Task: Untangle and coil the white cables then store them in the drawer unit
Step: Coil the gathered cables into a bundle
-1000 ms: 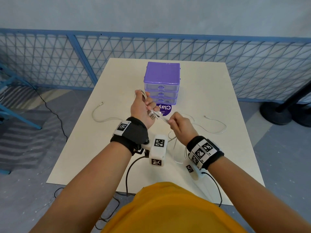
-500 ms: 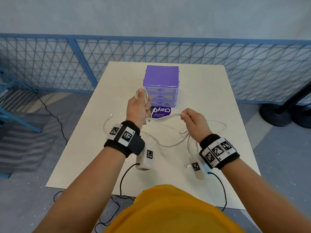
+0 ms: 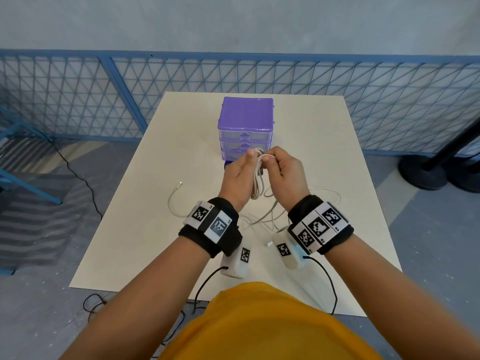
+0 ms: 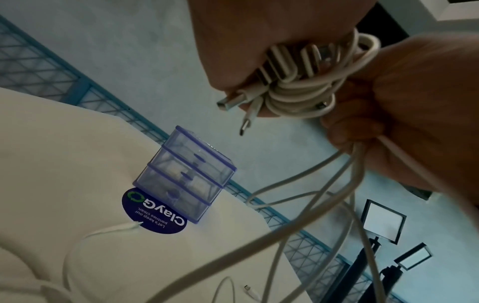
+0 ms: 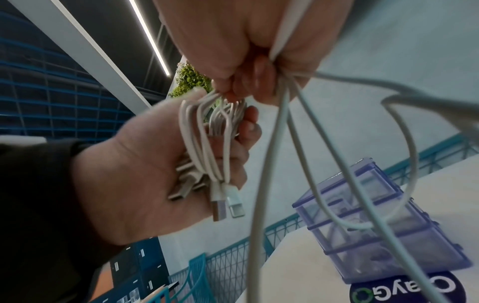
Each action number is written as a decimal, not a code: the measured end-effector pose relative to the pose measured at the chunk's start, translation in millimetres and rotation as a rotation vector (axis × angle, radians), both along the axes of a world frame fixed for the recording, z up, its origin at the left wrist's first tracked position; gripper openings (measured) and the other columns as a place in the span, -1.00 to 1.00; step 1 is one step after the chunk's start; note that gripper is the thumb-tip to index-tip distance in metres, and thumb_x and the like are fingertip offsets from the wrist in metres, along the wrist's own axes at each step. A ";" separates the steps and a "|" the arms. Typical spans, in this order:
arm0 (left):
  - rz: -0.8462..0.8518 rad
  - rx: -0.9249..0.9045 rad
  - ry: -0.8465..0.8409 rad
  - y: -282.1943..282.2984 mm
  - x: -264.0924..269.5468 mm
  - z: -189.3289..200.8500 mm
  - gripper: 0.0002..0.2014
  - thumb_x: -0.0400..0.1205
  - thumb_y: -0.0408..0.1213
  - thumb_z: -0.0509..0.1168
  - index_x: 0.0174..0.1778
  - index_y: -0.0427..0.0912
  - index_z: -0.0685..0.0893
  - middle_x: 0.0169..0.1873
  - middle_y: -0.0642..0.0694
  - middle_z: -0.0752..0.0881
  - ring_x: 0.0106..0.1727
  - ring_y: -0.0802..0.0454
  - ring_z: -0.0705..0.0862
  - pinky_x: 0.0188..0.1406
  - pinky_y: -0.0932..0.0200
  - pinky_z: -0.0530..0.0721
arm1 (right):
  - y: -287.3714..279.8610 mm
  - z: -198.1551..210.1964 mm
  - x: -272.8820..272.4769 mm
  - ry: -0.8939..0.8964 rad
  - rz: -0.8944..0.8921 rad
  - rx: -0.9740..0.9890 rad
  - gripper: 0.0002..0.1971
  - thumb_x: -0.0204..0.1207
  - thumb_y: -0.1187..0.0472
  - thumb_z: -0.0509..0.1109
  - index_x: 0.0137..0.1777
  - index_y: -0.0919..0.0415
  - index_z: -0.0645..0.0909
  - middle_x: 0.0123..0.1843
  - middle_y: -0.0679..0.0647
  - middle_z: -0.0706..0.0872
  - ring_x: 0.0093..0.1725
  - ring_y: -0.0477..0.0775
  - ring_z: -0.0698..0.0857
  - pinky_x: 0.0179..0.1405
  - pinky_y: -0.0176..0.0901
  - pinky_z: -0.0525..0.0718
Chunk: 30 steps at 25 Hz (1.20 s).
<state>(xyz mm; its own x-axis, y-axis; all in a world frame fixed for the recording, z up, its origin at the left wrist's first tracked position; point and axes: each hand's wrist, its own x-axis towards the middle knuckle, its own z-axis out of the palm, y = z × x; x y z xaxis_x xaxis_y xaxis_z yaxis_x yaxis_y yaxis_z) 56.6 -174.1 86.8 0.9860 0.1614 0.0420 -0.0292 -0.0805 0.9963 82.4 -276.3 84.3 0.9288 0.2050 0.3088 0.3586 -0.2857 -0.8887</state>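
Note:
A small coil of white cable with USB plugs sticking out lies in my left hand, whose thumb and fingers curl round it. My right hand is right against it and pinches the cable's strands at the coil's top. Both hands hover just in front of the purple drawer unit, all drawers closed. Slack loops hang from the hands to the table. Another white cable lies loose on the table at the left.
The white table carries a round blue ClayGo sticker in front of the drawer unit. More white cable trails right of my right wrist. A blue mesh fence stands behind the table; a black stand base sits on the floor, right.
My right hand has swung left, from a stretched-out cable, up against my left hand, laying a loop onto the coil. Both hands are now closer to the drawer unit.

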 end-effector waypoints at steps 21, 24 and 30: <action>-0.079 -0.203 0.231 10.4 2.1 -5.1 -0.70 0.73 -0.19 0.05 -0.25 -0.16 0.57 -0.70 0.11 0.40 -0.67 0.19 0.36 -0.57 0.20 0.52 | -11.7 -15.3 -0.1 0.253 0.086 0.098 -0.71 0.64 0.28 0.07 -0.26 -0.01 0.47 -0.51 -0.08 0.44 -0.64 -0.22 0.41 -0.48 -0.10 0.51; -0.123 0.014 0.171 5.4 -2.0 -5.8 -0.75 0.68 -0.11 0.15 -0.25 -0.12 0.57 -0.60 -0.01 0.40 -0.68 0.21 0.37 -0.54 0.17 0.53 | -7.7 -15.4 -1.2 0.197 0.003 0.054 -0.65 0.65 0.27 0.06 -0.34 -0.07 0.42 -0.49 -0.10 0.44 -0.62 -0.25 0.45 -0.49 -0.30 0.46; -0.030 0.148 0.053 -2.9 -5.2 -15.1 -0.79 0.73 -0.15 0.02 -0.04 -0.13 0.52 -0.51 -0.02 0.46 -0.67 0.23 0.45 -0.55 0.30 0.51 | -1.4 -18.0 -1.0 0.194 -0.084 -0.107 -0.70 0.64 0.23 0.06 -0.23 0.31 0.52 -0.42 0.12 0.57 -0.45 -0.03 0.51 -0.51 -0.53 0.43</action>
